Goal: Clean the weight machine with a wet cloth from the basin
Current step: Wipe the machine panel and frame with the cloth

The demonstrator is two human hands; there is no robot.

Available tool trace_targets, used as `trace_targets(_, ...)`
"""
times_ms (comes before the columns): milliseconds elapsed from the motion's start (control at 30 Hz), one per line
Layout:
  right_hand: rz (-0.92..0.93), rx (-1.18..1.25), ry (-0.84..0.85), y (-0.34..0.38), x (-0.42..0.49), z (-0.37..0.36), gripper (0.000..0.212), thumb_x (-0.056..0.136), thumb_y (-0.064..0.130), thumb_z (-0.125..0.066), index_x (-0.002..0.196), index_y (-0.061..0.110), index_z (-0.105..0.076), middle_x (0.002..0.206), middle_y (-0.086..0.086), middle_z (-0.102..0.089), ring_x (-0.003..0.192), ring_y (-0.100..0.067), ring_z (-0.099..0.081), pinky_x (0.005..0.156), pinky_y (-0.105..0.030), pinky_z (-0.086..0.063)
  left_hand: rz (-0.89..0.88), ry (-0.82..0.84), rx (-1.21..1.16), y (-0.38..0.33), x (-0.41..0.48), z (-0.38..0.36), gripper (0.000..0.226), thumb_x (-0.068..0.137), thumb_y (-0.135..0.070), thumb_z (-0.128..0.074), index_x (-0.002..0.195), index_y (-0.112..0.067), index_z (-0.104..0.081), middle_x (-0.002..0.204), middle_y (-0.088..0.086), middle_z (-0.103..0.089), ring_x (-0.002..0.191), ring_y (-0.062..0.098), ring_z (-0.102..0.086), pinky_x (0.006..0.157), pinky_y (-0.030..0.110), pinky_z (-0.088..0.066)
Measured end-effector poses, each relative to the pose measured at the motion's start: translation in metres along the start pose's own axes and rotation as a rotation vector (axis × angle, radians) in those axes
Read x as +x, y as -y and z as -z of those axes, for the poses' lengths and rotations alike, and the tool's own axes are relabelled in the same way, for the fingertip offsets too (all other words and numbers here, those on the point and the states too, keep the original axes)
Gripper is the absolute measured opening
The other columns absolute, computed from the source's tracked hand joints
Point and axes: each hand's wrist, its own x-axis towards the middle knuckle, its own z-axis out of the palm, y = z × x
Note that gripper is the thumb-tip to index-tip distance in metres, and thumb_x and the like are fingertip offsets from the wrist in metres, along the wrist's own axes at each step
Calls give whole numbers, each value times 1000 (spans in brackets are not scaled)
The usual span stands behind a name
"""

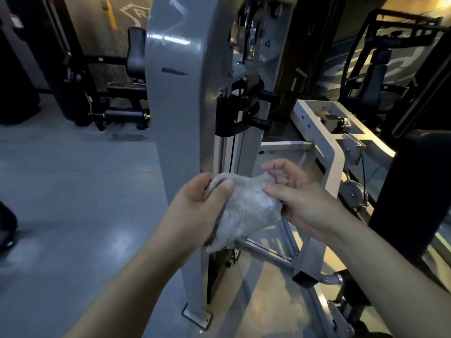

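Observation:
A grey terry cloth [246, 208] hangs between both my hands in front of the weight machine. My left hand [197, 206] grips its left edge, thumb on top. My right hand [300, 193] pinches its right corner between thumb and fingers. The weight machine's tall grey upright [178, 89] stands straight ahead, bolted to the floor, with a black carriage [234, 115] and a pulley housing higher up. No basin is in view.
White frame bars [324, 142] of the machine run to the right and down to the floor. A black padded part [415, 191] stands at the right edge. Other black gym machines [117, 93] stand at the back left. Grey floor [73, 191] spreads to the left.

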Motion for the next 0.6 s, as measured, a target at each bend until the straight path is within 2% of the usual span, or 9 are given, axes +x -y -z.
trace_targets(67, -28, 94, 1, 0, -4, 7, 32, 98, -4, -57, 125, 12, -63, 78, 3, -71, 73, -13, -67, 59, -24, -56, -62, 24, 58, 6, 2, 1, 11, 102, -21, -61, 95, -17, -69, 76, -3, -71, 69, 9, -67, 60, 21, -52)
trace_targets(133, -89, 179, 25, 2, -8, 16, 29, 97, 5, -61, 125, 9, -68, 76, -1, -65, 71, -14, -62, 63, -23, -54, -142, 61, 99, 12, 5, 2, 12, 102, -13, -60, 98, -19, -69, 82, 0, -70, 76, 14, -67, 65, 25, -53)
trace_targets(200, -222, 253, 109, 2, -11, 25, 34, 90, 28, -66, 120, 11, -74, 102, -14, -56, 96, -29, -57, 78, -33, -55, -191, 93, 143, 13, 6, -3, 18, 104, -10, -55, 100, -21, -69, 85, 1, -68, 78, 17, -67, 64, 29, -54)
trace_targets(267, -316, 284, 177, -2, -12, 31, 35, 93, 37, -66, 115, 12, -76, 114, -19, -60, 110, -35, -57, 92, -42, -55, -213, 120, 122, 10, 6, -13, 23, 105, -5, -51, 98, -18, -70, 84, -1, -68, 75, 9, -66, 59, 20, -52)
trace_targets(333, -320, 276, 140, -6, -11, 33, 26, 92, 24, -64, 110, 9, -76, 110, -15, -70, 101, -28, -68, 85, -38, -61, -296, 155, 139, 10, 8, -20, 29, 104, 2, -50, 93, -17, -69, 84, -2, -66, 75, 5, -64, 62, 14, -48)
trace_targets(433, -231, 390, 14, -7, -6, 40, 19, 83, 3, -64, 96, 6, -77, 93, -13, -72, 81, -21, -71, 69, -31, -62, -551, 263, 364, 20, 15, -20, 31, 94, 6, -51, 93, -19, -69, 92, -9, -67, 92, 12, -65, 79, 23, -51)
trace_targets(533, -224, 466, -74, -5, 1, 54, 18, 81, -4, -60, 84, 10, -71, 72, -5, -64, 69, -20, -64, 73, -37, -58, -781, 354, 606, 31, 18, -21, 26, 90, 8, -59, 96, -13, -72, 100, -10, -70, 115, 16, -60, 100, 35, -47)
trace_targets(600, -272, 464, -55, -8, 6, 59, 24, 83, -5, -56, 77, 13, -71, 72, -4, -62, 68, -21, -63, 78, -38, -54, -816, 354, 610, 35, 19, -26, 31, 88, 11, -56, 100, -11, -75, 104, -10, -71, 113, 17, -61, 99, 34, -47)
